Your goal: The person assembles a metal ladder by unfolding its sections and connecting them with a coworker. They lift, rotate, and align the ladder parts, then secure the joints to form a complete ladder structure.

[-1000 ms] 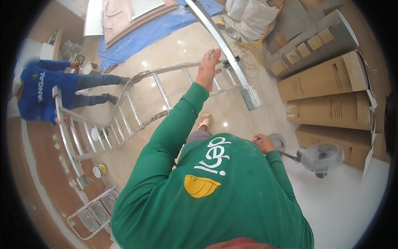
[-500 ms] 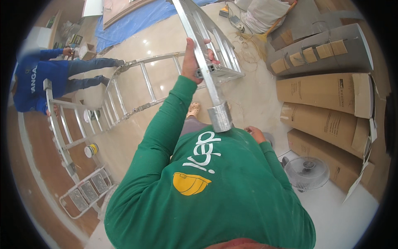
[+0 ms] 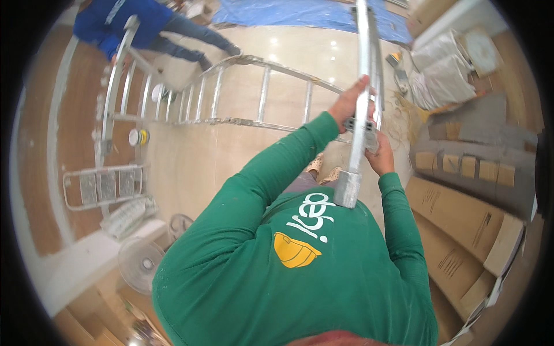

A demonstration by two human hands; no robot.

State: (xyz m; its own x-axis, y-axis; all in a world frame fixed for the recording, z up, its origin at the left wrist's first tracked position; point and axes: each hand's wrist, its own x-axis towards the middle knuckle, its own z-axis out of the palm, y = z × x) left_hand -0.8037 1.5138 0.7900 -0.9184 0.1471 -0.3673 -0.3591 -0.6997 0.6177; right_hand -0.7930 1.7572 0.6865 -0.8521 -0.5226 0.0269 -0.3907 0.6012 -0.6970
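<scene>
The glossy beige floor (image 3: 231,153) bears blue sheeting (image 3: 277,15) and white sacks (image 3: 441,78).

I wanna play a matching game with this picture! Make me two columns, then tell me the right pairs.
1. left hand
2. wide sheet
3. long cardboard boxes
4. fan

A. brown, at the right
B. on a metal ladder
C. at the lower left
D. blue, on the floor

Pairs: 1-B; 2-D; 3-A; 4-C

Ladder (image 3: 264,95) ahead, fan (image 3: 141,265) left, boxes (image 3: 461,225) right
</scene>
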